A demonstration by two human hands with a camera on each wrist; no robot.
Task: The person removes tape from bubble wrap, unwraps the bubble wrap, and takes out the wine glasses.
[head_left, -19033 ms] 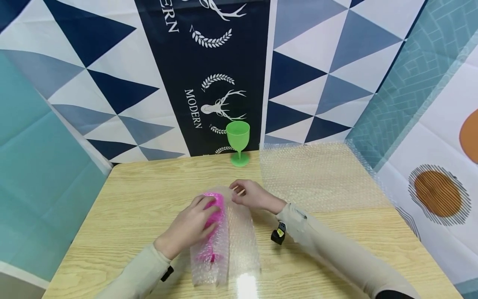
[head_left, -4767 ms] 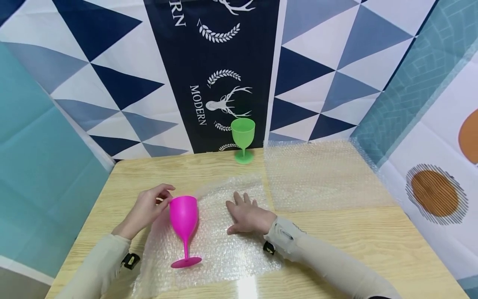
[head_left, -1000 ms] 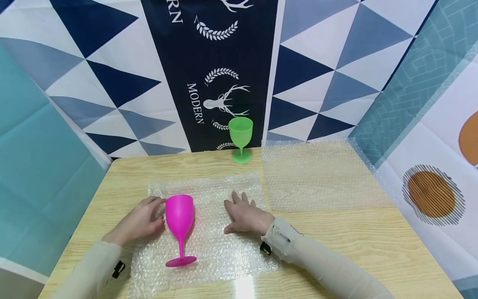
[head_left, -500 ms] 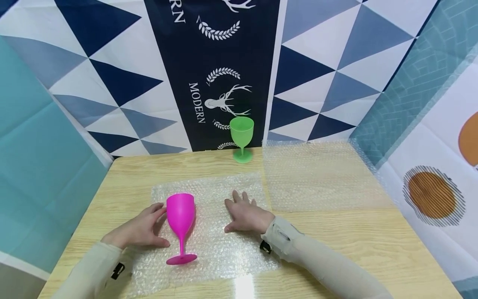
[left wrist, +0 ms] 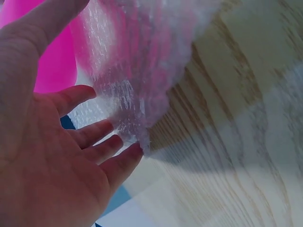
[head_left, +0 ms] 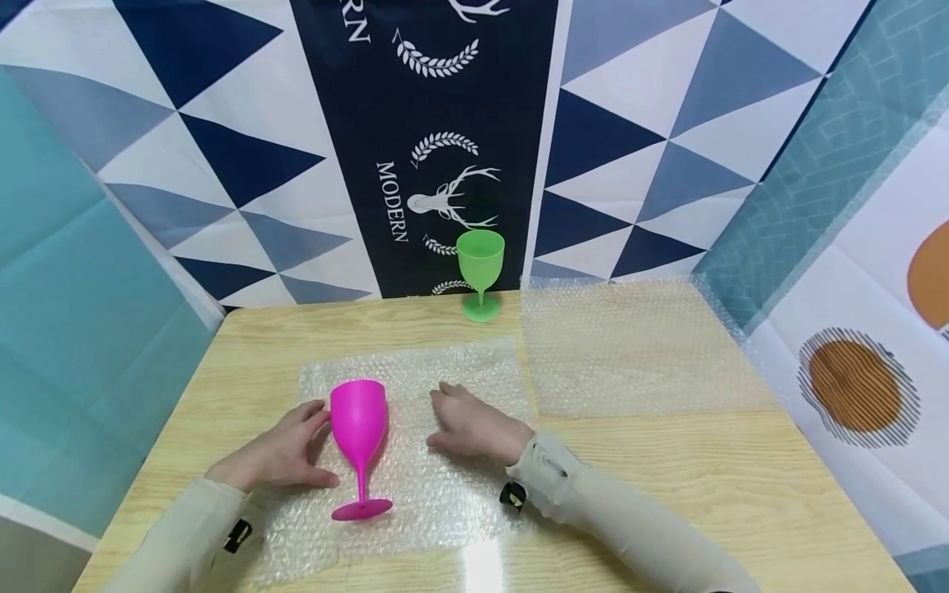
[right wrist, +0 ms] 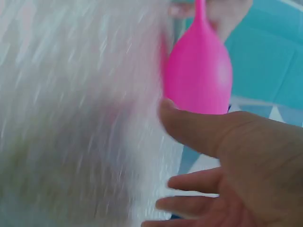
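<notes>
A magenta plastic goblet (head_left: 359, 420) lies on a flat sheet of bubble wrap (head_left: 437, 502), bowl toward the wall and foot toward the person. Close against the goblet's left side is my left hand (head_left: 282, 449), fingers loosely spread, thumb reaching toward the stem. In the left wrist view the fingertips (left wrist: 135, 150) rest at the edge of the bubble wrap, with the magenta bowl beyond the thumb. To the goblet's right, my right hand (head_left: 474, 424) hovers over the sheet with relaxed, spread fingers. Its thumb (right wrist: 189, 125) overlaps the bowl in the right wrist view.
A green goblet (head_left: 480, 263) stands upright at the table's back edge, near the patterned wall. A second sheet of bubble wrap (head_left: 638, 354) lies flat at the back right, its far edge against the wall. All rest on a wooden table (head_left: 667, 478).
Earlier the magenta goblet was rolled in bubble wrap; now it lies unwrapped on the spread sheet. Over the last half second my right hand has shifted left toward it, while the left stays put.
</notes>
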